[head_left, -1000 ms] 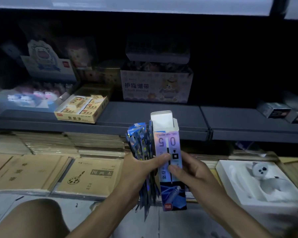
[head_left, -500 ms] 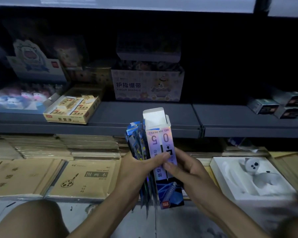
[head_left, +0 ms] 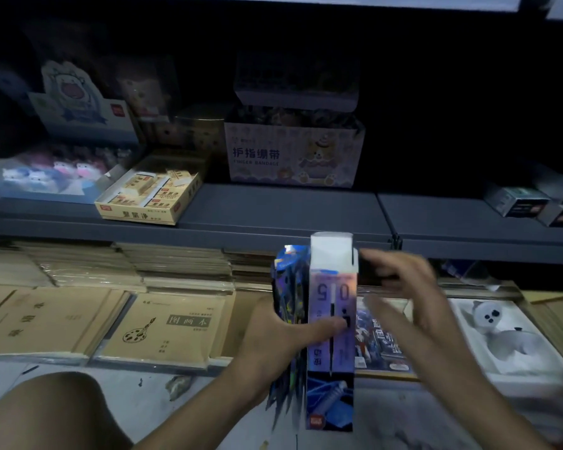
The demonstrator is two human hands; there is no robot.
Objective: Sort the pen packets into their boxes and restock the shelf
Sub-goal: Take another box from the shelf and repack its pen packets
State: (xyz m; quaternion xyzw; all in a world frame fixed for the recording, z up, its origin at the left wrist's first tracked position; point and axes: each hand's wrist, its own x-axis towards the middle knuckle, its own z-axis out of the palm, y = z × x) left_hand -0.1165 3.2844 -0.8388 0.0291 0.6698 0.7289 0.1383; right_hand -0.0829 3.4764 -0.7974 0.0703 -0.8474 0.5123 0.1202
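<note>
A tall iridescent pen box marked "0.5" stands upright in the middle, its white top flap open. Beside its left face is a bundle of blue pen packets. My left hand grips box and packets together, thumb across the box front. My right hand is blurred, off the box, just right of its top, with fingers spread and holding nothing. The grey shelf runs behind the box.
On the shelf sit an eraser box, a "finger bandage" carton and small dark boxes at right. Below lie stacks of brown notebooks and a white tray holding a plush toy. My knee is lower left.
My right hand let go of the box front and rose to the right of the open flap. The left hand kept its grip on box and packets.
</note>
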